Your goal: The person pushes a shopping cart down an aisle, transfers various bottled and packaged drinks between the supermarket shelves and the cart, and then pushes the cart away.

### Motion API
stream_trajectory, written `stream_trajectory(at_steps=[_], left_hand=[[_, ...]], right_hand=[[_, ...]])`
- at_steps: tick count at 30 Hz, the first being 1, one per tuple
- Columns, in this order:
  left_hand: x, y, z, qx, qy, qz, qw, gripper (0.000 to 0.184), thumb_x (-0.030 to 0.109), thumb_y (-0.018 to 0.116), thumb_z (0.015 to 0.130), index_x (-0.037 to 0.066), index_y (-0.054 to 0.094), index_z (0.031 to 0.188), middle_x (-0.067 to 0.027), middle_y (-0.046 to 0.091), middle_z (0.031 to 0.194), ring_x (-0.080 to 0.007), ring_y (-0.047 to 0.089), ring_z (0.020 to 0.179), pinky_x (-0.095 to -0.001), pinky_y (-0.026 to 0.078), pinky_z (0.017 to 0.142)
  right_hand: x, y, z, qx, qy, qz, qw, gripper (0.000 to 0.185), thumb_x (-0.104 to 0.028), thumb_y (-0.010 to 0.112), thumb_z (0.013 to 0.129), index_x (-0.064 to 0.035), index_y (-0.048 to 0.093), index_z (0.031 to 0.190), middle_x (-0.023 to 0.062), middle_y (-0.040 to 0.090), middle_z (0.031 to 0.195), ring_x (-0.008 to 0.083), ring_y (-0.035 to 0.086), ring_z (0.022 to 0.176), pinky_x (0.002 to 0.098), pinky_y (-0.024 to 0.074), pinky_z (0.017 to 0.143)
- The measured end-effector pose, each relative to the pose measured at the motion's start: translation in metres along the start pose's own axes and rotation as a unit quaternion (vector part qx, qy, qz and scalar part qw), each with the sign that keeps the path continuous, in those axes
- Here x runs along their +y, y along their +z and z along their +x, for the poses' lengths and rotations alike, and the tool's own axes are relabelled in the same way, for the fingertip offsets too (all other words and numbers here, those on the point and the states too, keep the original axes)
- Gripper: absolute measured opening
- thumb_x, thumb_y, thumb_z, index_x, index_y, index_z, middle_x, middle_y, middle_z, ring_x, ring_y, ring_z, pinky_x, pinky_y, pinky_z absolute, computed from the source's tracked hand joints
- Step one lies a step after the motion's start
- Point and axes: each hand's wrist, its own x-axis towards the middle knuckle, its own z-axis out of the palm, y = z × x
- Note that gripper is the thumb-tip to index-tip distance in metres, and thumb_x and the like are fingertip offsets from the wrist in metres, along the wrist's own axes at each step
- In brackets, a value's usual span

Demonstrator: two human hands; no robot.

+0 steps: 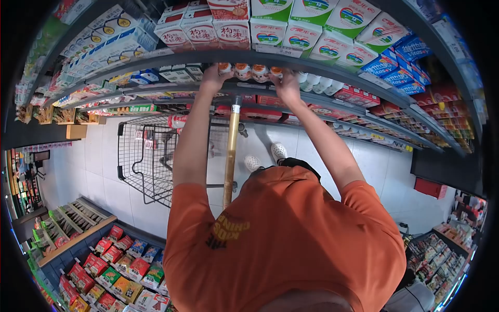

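Several small white bottles with orange tops stand side by side in a short row at the front of a shelf, under the shelf of drink cartons. My left hand presses against the left end of this row, its fingers partly hidden behind the bottle there. At the right end, my right hand grips the last bottle, with thumb and fingers near its top. Both arms reach forward from an orange shirt. White bottles stand just right of my right hand, and green-and-white cartons are to the left of my left hand.
Above the hands, a shelf edge carries red-and-white cartons and green-and-white milk cartons. A wire shopping cart with a gold handle bar stands below my left arm. Snack packets fill a display behind on the left.
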Motion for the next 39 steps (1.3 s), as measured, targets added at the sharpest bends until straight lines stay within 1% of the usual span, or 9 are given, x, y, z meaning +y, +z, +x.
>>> stream_trajectory(at_steps=[6, 12, 15, 22, 25, 28, 33, 37, 39], left_hand=[[0.002, 0.027, 0.021, -0.013, -0.022, 0.078, 0.997, 0.053, 0.029, 0.075, 0.089, 0.004, 0.053, 0.13, -0.0206, 0.067, 0.121, -0.0376, 0.064, 0.114, -0.0436, 0.048, 0.096], [-0.006, 0.036, 0.019, -0.045, -0.027, 0.029, 0.998, 0.052, 0.027, 0.072, 0.091, 0.004, 0.05, 0.132, -0.0205, 0.065, 0.124, -0.0378, 0.062, 0.117, -0.0444, 0.048, 0.095], [-0.009, 0.039, 0.017, -0.02, -0.019, 0.014, 1.0, 0.053, 0.027, 0.071, 0.091, 0.002, 0.05, 0.132, -0.0238, 0.06, 0.131, -0.0374, 0.06, 0.12, -0.0445, 0.048, 0.098], [0.012, 0.005, -0.06, 0.056, 0.007, 0.072, 0.996, 0.067, 0.037, 0.067, 0.093, 0.001, 0.044, 0.145, -0.0318, 0.05, 0.14, -0.0466, 0.049, 0.13, -0.0464, 0.041, 0.109], [-0.017, -0.03, -0.107, 0.032, -0.045, 0.134, 0.989, 0.068, 0.047, 0.063, 0.094, 0.003, 0.048, 0.145, -0.032, 0.049, 0.141, -0.0479, 0.046, 0.133, -0.0495, 0.039, 0.11], [-0.09, -0.048, -0.163, 0.002, 0.012, 0.238, 0.971, 0.066, 0.046, 0.063, 0.095, 0.004, 0.048, 0.144, -0.0326, 0.048, 0.141, -0.0482, 0.046, 0.132, -0.0493, 0.039, 0.109], [-0.044, -0.045, -0.251, -0.022, -0.149, 0.043, 0.988, 0.065, 0.039, 0.064, 0.096, -0.001, 0.045, 0.143, -0.0329, 0.05, 0.137, -0.0482, 0.046, 0.13, -0.0496, 0.04, 0.107], [-0.044, -0.007, -0.294, 0.053, 0.044, 0.069, 0.995, 0.064, 0.023, 0.066, 0.094, -0.005, 0.038, 0.144, -0.0325, 0.05, 0.134, -0.0482, 0.049, 0.126, -0.0497, 0.043, 0.102], [-0.053, 0.011, -0.307, 0.081, -0.056, 0.054, 0.994, 0.064, 0.018, 0.065, 0.093, -0.004, 0.035, 0.145, -0.0323, 0.052, 0.132, -0.049, 0.052, 0.122, -0.05, 0.045, 0.1]], right_hand=[[0.025, 0.032, 0.0, 0.091, -0.027, -0.061, 0.994, 0.028, -0.011, 0.063, 0.091, 0.0061, 0.058, 0.113, 0.0313, 0.061, 0.11, 0.0503, 0.053, 0.111, 0.0537, 0.0422, 0.095], [0.018, 0.024, 0.002, -0.011, -0.002, -0.109, 0.994, 0.032, -0.004, 0.059, 0.089, 0.0068, 0.053, 0.118, 0.0297, 0.057, 0.118, 0.0501, 0.051, 0.112, 0.055, 0.0416, 0.096], [0.0, 0.022, -0.01, 0.112, -0.037, -0.071, 0.99, 0.031, -0.002, 0.058, 0.088, 0.007, 0.053, 0.118, 0.0293, 0.056, 0.12, 0.0479, 0.052, 0.11, 0.0544, 0.0423, 0.095], [-0.09, 0.011, -0.089, -0.074, -0.348, 0.127, 0.926, 0.033, -0.002, 0.065, 0.083, 0.0035, 0.058, 0.115, 0.023, 0.053, 0.135, 0.0437, 0.051, 0.127, 0.0521, 0.0397, 0.112], [-0.116, 0.039, -0.135, -0.178, -0.367, 0.119, 0.905, 0.018, -0.018, 0.065, 0.088, -0.0003, 0.068, 0.089, 0.0155, 0.066, 0.103, 0.0324, 0.062, 0.106, 0.0454, 0.0423, 0.103], [-0.139, 0.045, -0.157, -0.313, -0.359, -0.028, 0.879, 0.043, -0.036, 0.059, 0.093, -0.0096, 0.068, 0.06, 0.0025, 0.061, 0.06, 0.022, 0.058, 0.074, 0.0345, 0.0401, 0.086], [-0.147, 0.052, -0.16, -0.266, -0.343, -0.003, 0.901, 0.031, -0.029, 0.064, 0.087, -0.0086, 0.067, 0.065, 0.0048, 0.062, 0.067, 0.0235, 0.059, 0.075, 0.0357, 0.0417, 0.083], [-0.152, 0.059, -0.162, -0.21, -0.342, 0.047, 0.915, 0.02, -0.024, 0.066, 0.08, -0.0079, 0.067, 0.068, 0.0059, 0.063, 0.072, 0.0246, 0.062, 0.077, 0.0388, 0.0427, 0.084], [-0.158, 0.059, -0.164, -0.227, -0.342, 0.037, 0.911, 0.017, -0.022, 0.066, 0.078, -0.0086, 0.067, 0.068, 0.0055, 0.062, 0.072, 0.0239, 0.062, 0.078, 0.0381, 0.0428, 0.083]])
